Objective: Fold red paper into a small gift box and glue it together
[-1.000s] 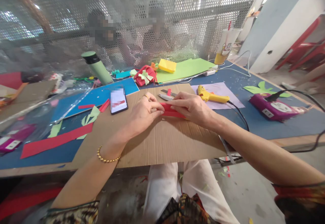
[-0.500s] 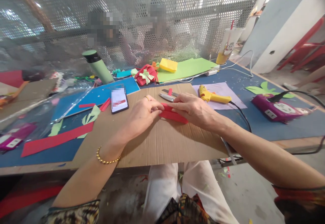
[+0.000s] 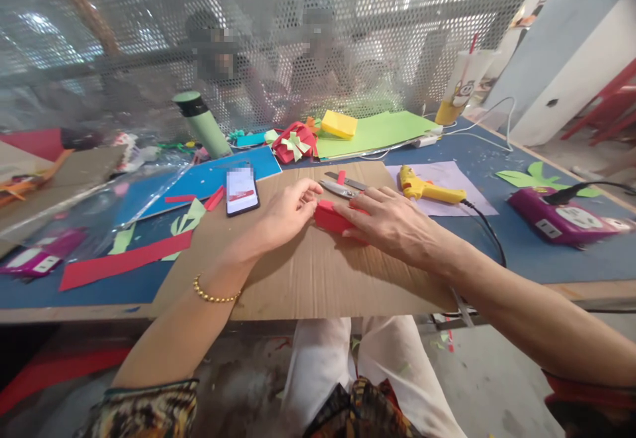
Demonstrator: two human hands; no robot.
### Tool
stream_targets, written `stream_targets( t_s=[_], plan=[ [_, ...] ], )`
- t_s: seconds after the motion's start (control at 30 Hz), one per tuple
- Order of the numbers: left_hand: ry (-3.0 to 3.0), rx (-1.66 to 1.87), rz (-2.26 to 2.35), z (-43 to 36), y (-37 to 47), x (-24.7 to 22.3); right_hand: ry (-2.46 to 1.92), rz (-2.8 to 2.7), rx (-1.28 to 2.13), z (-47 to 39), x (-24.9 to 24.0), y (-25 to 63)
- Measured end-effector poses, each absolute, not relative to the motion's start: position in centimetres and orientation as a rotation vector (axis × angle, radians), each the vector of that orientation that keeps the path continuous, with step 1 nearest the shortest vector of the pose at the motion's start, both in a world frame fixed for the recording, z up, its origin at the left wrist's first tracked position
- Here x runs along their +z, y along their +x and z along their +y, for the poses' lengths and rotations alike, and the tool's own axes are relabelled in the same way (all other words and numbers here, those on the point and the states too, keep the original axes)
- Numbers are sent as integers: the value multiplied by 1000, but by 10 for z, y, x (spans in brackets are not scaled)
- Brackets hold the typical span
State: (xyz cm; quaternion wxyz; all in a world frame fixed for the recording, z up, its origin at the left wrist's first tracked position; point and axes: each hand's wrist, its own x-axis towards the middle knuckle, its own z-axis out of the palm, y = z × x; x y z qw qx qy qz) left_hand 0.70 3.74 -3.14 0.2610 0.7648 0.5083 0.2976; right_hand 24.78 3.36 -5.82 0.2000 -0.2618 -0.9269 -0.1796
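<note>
A red folded paper piece (image 3: pixel 332 218) lies on the brown cardboard sheet (image 3: pixel 298 279) in front of me. My right hand (image 3: pixel 385 220) covers its right part, with the fingers gripping it from above. At the paper's left end is my left hand (image 3: pixel 293 209), its fingers loosely bent and parted from the thumb, holding nothing that I can see. Just beyond the hands are scissors (image 3: pixel 338 189) and a grey metal strip, perhaps a ruler (image 3: pixel 348 181), with a small red scrap on it.
To the right, a yellow glue gun (image 3: pixel 432 189) rests on lilac paper (image 3: pixel 474 203), near a purple power socket (image 3: pixel 561 216). A phone (image 3: pixel 242 189) and a red strip (image 3: pixel 126 260) lie left. Behind stand a green bottle (image 3: pixel 206 126) and a drink cup (image 3: pixel 460 90).
My left hand has let go of the red paper's left end and its fingers have parted. My right hand now lies further over the paper. The view has shifted slightly.
</note>
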Motion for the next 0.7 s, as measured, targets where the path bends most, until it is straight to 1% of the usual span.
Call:
stream_targets(
  t_s=[0.17,0.33,0.43,0.53,0.6,0.7],
  plan=[
    [1939,839,1286,45,5,-37,-718,-2584,-555,31,-60,248],
    [1852,829,1255,43,8,-38,-715,-2603,-450,32,-61,248],
    [1794,831,1300,42,10,-35,-699,-2627,-325,35,-57,249],
    [1744,824,1305,40,9,-30,-725,-2569,-88,39,-45,256],
    [1714,831,1305,39,9,-28,-836,-2404,32,42,-34,265],
    [1659,851,1318,38,8,-25,-1092,-2135,106,46,-21,279]
  ],
)
